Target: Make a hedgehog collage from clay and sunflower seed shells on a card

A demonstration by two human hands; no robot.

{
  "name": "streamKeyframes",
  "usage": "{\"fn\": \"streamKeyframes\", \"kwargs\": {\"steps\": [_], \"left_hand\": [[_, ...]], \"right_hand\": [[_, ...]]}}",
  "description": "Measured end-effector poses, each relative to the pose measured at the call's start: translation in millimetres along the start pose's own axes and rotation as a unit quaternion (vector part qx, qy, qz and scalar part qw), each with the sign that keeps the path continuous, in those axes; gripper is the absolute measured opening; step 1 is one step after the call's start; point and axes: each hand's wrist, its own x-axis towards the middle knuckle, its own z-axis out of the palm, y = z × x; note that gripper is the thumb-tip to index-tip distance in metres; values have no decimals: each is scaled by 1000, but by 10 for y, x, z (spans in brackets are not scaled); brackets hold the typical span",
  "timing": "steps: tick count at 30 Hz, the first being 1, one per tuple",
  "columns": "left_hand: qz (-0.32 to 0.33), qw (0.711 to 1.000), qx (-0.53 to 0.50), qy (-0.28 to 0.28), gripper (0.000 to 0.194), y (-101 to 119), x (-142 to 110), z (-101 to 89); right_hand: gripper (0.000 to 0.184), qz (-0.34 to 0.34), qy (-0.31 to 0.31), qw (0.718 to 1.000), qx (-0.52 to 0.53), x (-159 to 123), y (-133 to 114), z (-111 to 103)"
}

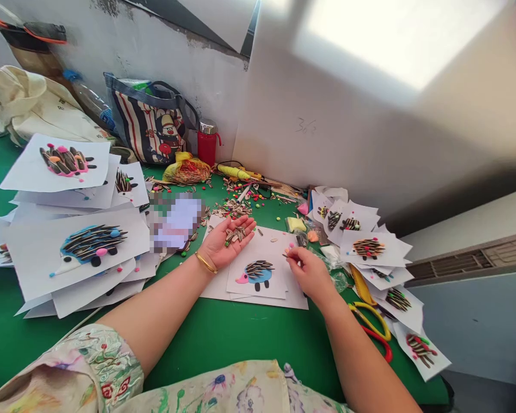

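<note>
My left hand (215, 245) lies palm up, fingers stretched out, with a small heap of striped sunflower seeds (236, 234) resting in it. Pinched between the thumb and finger of my right hand (313, 276) is a small dark sliver, which looks like a single sunflower seed (285, 256). Between and below the hands sits a hedgehog picture (258, 276) on white paper, with a blue clay body, pink snout, dark feet and seeds as spines. Under it is a larger white sheet (215, 289).
Stacks of finished hedgehog cards (30, 241) stand at left, more cards (399, 258) at right beside scissors (376, 332). Loose seeds and coloured beads (236, 206) lie behind, near a phone-like blurred object (178, 221), a red bottle (207, 143) and a striped bag (141, 123).
</note>
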Motion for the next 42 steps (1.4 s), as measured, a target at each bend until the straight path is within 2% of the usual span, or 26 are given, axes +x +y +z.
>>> {"fn": "streamKeyframes", "kwargs": {"steps": [4,8,13,24,34,39,42], "left_hand": [[0,1000,8,-3,39,1,12,-2],[0,1000,15,-4,40,1,13,2],[5,1000,16,-8,40,-3,10,1],[6,1000,13,-7,39,-5,4,6],[3,1000,9,-9,39,-6,14,-7],[-1,1000,3,-10,39,-5,0,-3],[-7,1000,-2,-12,39,-5,-5,-2]], "right_hand": [[15,-76,-40,995,46,-175,-164,66],[15,-120,-32,992,-11,-239,-241,139],[14,-152,-19,986,-61,-188,-251,206],[13,-180,-14,974,-138,-84,-256,305],[12,-211,-7,966,-151,-68,-234,357],[15,-216,22,971,-99,-94,-267,251],[18,-211,43,974,-73,-12,-356,138]]}}
